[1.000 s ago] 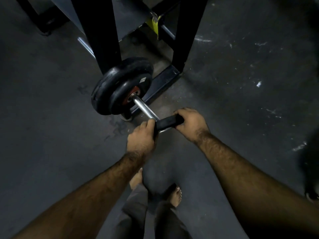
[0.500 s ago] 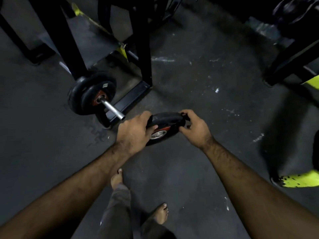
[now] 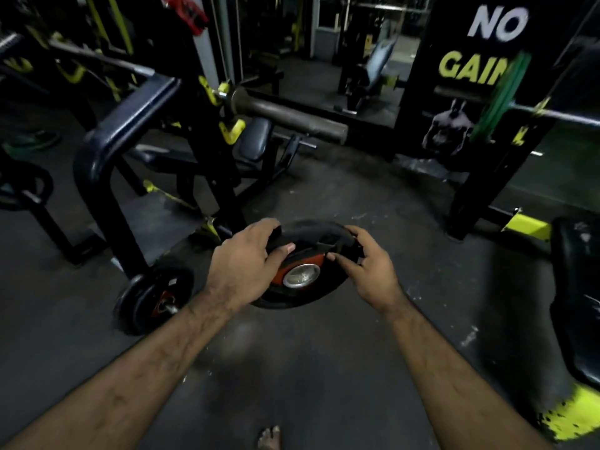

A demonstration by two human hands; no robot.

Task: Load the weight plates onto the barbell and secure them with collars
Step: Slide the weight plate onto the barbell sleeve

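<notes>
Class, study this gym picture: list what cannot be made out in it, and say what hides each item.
- Far face of the held weight plate: head view, turned away; left hand and right hand cover its rim.
- Loaded barbell end: left forearm hides the sleeve; any collar is too dark to tell.
- Wall lettering: blurred, partly behind a green band.

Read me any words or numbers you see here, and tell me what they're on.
"NO" in white, on the black poster at the upper right.
"GAIN" in yellow below it, its last letter partly hidden by a green band.
The small plate in both hands and the loaded plates show no readable markings.
</notes>
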